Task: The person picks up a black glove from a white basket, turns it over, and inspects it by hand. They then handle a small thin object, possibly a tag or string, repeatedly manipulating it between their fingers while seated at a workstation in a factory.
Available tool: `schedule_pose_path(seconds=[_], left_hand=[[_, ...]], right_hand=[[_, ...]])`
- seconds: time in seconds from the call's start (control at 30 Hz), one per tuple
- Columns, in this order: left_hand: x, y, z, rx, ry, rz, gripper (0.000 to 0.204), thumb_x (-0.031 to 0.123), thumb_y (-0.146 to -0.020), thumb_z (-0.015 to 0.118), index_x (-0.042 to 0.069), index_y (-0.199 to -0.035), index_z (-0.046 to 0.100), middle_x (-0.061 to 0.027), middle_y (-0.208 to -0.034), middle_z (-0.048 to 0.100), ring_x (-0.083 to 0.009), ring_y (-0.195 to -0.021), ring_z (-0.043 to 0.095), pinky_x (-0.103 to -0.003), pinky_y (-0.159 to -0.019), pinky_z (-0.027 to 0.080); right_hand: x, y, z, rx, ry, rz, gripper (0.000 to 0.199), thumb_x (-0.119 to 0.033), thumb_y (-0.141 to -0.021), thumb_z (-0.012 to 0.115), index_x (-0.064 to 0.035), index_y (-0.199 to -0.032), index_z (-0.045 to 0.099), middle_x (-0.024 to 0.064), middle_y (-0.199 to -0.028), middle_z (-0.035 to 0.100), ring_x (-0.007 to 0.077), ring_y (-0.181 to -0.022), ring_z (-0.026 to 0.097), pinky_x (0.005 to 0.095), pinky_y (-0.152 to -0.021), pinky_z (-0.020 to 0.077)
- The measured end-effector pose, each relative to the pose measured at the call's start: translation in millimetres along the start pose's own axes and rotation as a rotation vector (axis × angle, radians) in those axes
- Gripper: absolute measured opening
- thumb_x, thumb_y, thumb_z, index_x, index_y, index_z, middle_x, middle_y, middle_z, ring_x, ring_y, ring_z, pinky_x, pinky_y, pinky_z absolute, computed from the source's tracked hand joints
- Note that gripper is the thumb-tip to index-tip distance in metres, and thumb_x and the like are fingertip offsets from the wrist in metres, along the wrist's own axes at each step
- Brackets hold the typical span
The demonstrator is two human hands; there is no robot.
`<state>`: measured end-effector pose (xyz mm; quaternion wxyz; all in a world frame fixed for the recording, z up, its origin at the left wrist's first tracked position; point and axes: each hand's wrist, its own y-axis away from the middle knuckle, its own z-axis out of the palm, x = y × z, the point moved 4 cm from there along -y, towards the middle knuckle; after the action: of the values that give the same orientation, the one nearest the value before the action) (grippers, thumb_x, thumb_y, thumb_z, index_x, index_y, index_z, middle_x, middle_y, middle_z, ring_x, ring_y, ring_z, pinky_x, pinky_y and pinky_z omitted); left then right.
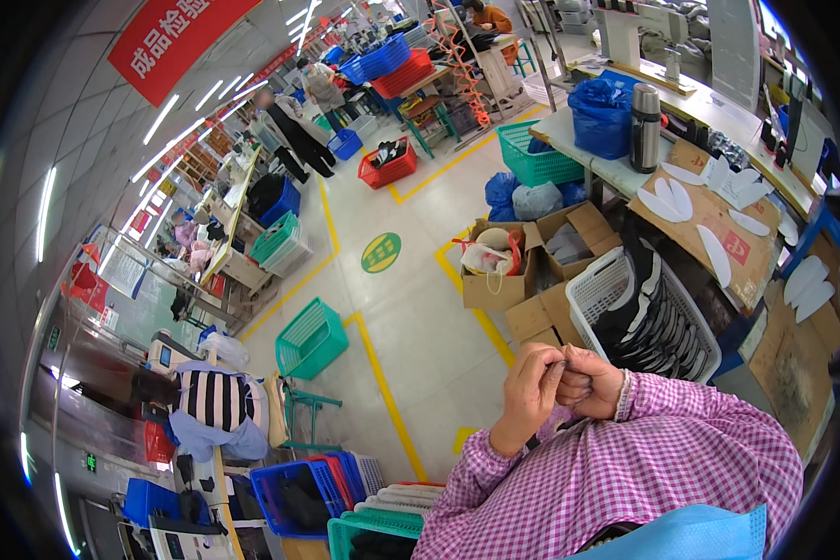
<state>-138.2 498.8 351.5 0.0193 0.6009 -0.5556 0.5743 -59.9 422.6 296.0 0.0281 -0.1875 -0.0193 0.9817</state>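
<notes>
At the left, the green basket (311,338) stands on the floor, well apart from both hands. Next to the right, the open cardboard box (497,287) stands beyond the hands, to the left of the white basket.

The left hand (529,392) is raised in front of the body, fingers bent inward, fingertips meeting those of the right hand (595,383). The right hand is curled, its knuckles turned partly toward the white basket. Whether a small item is pinched between the fingertips cannot be told; no larger item is held.

The white basket (599,291) lies beyond the right hand and to its right. Its long axis runs from upper left to lower right, and the checked sleeve (681,399) hides part of its near end. The black pieces (658,329) are packed inside, ranked along that axis. The right hand is the nearer of the two; the left hand is on the far side of it.

At the far right, white cutouts (715,257) lie on a cardboard sheet (679,235).
</notes>
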Motion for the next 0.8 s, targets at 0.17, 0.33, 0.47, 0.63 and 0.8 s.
schedule_pose_path(seconds=[0.17,0.33,0.47,0.63,0.8], left_hand=[[-5.8,6.6,1.5,-0.023,0.083,-0.107,0.007,0.004,-0.089,0.059,0.000,-0.093,0.056,-0.0108,-0.093,0.059,-0.0212,-0.085,0.058,-0.029,-0.074,0.046],[-6.3,12.1,3.2,0.012,0.081,-0.077,0.006,0.003,-0.089,0.059,0.000,-0.093,0.057,-0.0103,-0.094,0.058,-0.0195,-0.085,0.057,-0.029,-0.075,0.046],[-10.9,20.3,4.6,0.075,0.175,-0.140,0.007,0.005,-0.089,0.060,0.000,-0.093,0.057,-0.0108,-0.093,0.058,-0.0205,-0.084,0.057,-0.029,-0.074,0.046],[-9.0,24.1,2.9,0.071,0.032,-0.190,0.015,0.013,-0.090,0.061,0.002,-0.100,0.061,-0.0120,-0.096,0.060,-0.0231,-0.089,0.059,-0.032,-0.076,0.047],[0.4,16.3,-5.6,0.077,-0.118,-0.207,0.044,0.019,-0.090,0.062,0.001,-0.128,0.050,-0.0147,-0.117,0.058,-0.0265,-0.110,0.054,-0.035,-0.090,0.044]], right_hand=[[-2.9,0.6,-0.8,0.049,0.024,-0.066,0.019,-0.026,-0.095,0.056,-0.0118,-0.083,0.052,-0.0045,-0.056,0.035,0.0072,-0.048,0.030,0.0240,-0.048,0.0271],[-4.3,2.6,-0.2,0.144,0.048,-0.106,0.021,-0.020,-0.094,0.056,-0.0120,-0.076,0.048,-0.0045,-0.055,0.035,0.0068,-0.046,0.030,0.0234,-0.045,0.0259],[-7.0,1.8,-0.2,0.215,0.076,-0.178,0.024,-0.015,-0.092,0.059,-0.0127,-0.073,0.045,-0.0043,-0.054,0.036,0.0067,-0.045,0.030,0.0230,-0.044,0.0247],[-17.6,3.1,-1.9,0.309,0.344,-0.325,0.030,-0.011,-0.087,0.066,-0.0124,-0.070,0.041,-0.0035,-0.056,0.042,0.0060,-0.046,0.032,0.0231,-0.044,0.0241],[-27.4,3.3,-5.6,0.397,0.523,-0.341,0.033,-0.014,-0.086,0.068,-0.0117,-0.069,0.040,-0.0043,-0.057,0.042,0.0049,-0.048,0.033,0.0229,-0.045,0.0241]])
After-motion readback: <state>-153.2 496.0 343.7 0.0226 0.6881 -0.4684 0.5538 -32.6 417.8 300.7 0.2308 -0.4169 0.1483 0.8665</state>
